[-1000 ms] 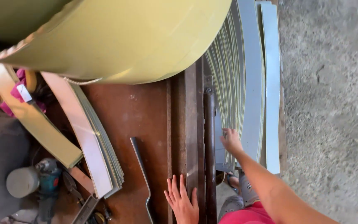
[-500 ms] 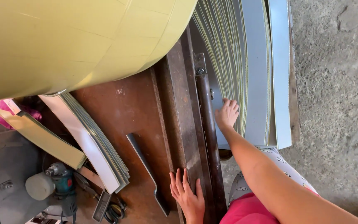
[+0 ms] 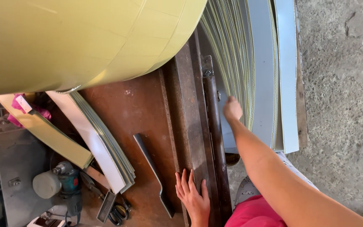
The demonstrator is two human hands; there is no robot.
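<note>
My right hand [image 3: 232, 109] reaches forward to the stack of thin grey metal sheets [image 3: 248, 71] standing on edge beside the table. Its fingers are curled against the sheet edges; whether they pinch one I cannot tell. My left hand [image 3: 192, 195] lies flat, fingers spread, on the rusty brown steel table [image 3: 135, 113] near its raised rail [image 3: 194, 117]. A big yellow-green curved sheet [image 3: 76, 38] fills the upper left.
A second fan of curved white strips [image 3: 101, 143] lies on the table, with a flat metal bar [image 3: 152, 168] next to it. A power drill [image 3: 66, 185], scissors [image 3: 114, 210] and a grey metal box [image 3: 1, 168] sit at lower left. Concrete floor [image 3: 341, 105] lies right.
My right hand has moved forward along the stacked sheets and now looks more curled. The view has shifted, and my left hand stays flat on the table.
</note>
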